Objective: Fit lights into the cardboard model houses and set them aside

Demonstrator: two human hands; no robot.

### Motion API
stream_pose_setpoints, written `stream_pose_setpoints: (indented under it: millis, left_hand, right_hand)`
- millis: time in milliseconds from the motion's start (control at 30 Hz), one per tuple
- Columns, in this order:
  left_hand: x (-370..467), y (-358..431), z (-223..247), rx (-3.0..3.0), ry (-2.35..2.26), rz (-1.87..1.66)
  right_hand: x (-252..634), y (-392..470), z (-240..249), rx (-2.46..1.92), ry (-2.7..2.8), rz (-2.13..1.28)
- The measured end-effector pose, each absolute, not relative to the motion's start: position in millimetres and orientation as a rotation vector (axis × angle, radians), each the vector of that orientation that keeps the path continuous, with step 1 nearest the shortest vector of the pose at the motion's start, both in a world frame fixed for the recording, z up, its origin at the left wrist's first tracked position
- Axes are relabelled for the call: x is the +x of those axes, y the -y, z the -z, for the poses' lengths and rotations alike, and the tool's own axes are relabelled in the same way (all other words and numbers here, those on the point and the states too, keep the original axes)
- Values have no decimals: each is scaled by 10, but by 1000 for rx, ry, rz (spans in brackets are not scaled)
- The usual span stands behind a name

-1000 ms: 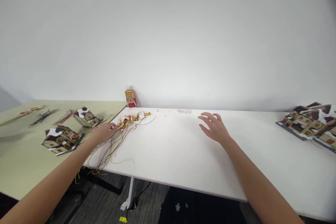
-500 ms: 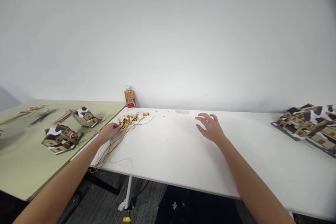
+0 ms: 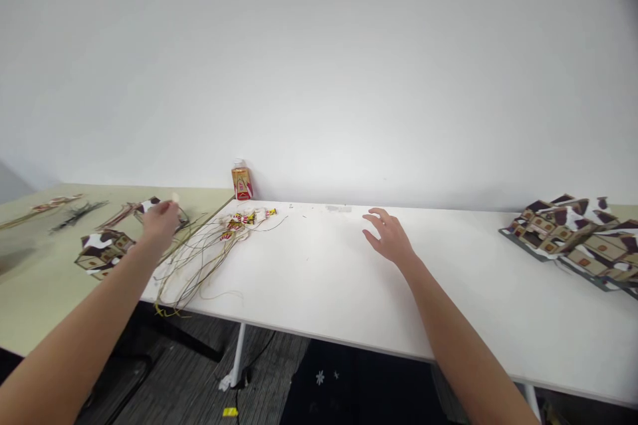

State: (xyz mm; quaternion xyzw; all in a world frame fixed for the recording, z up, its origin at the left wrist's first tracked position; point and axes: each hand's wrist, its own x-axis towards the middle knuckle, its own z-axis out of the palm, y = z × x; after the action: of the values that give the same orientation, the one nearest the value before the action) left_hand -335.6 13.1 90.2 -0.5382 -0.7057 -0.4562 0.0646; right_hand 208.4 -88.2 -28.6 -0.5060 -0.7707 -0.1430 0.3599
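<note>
Handling is judged the step in hand: left hand (image 3: 160, 219), grip unclear, overlaps a model house (image 3: 145, 205); striped pieces (image 3: 242, 218) lie rightward. Right hand (image 3: 387, 236) hovers, fingers apart. Next move calls for avoiding loose cords (image 3: 207, 267).

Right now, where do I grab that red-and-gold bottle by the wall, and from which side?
Probably grip the bottle around its body, below the cap, coming from the front: it stands cap up, and the wall close behind seems to leave little room.
</note>
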Motion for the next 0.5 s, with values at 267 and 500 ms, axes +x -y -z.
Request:
stream_pose_setpoints:
  millis: [267, 500]
  left_hand:
    - [-3071, 117, -1601, -1288, 1635, 2008]
    - [-2324, 464, -1595, -1596, 1100, 1722]
  right_hand:
    - [2064, 890, 248, -1237, 1643, -178]
    - [1876, 1298, -437, -552, 770, -1068]
